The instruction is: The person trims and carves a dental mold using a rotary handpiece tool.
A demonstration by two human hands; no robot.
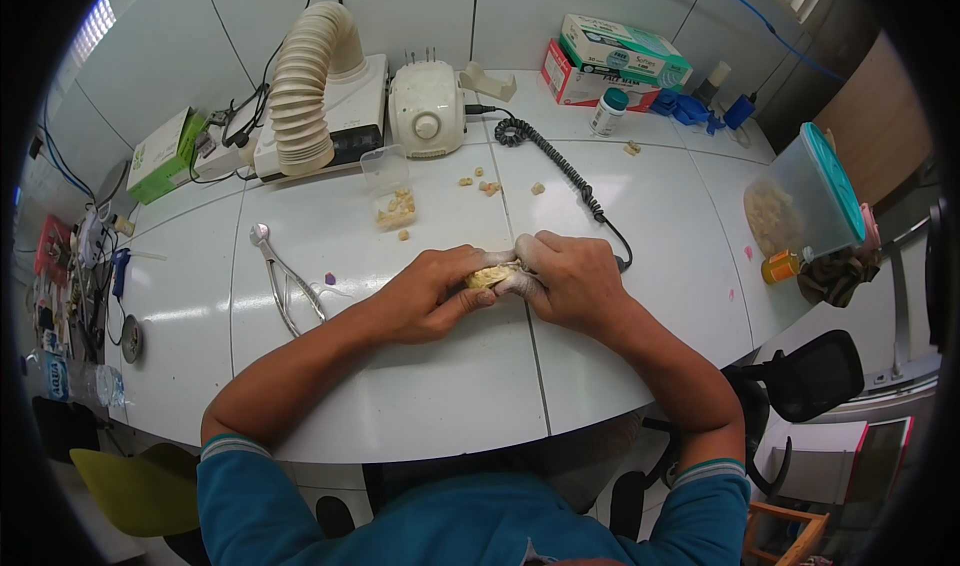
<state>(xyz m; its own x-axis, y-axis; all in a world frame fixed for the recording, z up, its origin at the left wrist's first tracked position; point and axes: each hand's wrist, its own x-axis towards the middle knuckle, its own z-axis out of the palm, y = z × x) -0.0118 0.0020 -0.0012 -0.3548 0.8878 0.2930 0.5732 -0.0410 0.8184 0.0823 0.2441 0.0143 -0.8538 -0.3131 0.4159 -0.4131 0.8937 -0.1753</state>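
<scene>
A pale yellowish, rough-surfaced piece (487,277) is held between my two hands above the white table (440,396). My left hand (443,288) grips it from the left, with the thumb below and fingers above. From the right, my right hand (567,278) has its fingers closed at the piece's right end, and its fingertips are dusted with pale powder. A black coiled cord (560,166) runs from the cream control box (427,111) to beside my right hand, where its end is hidden. Metal pliers (284,281) lie left of my left hand.
Behind my hands are a clear container (392,191) with yellowish bits, scattered small pieces (488,188), a ribbed hose (300,96) and a white jar (609,113). Glove boxes (615,61) stand at the back, a teal-lidded tub (805,191) and an orange bottle (781,267) at the right.
</scene>
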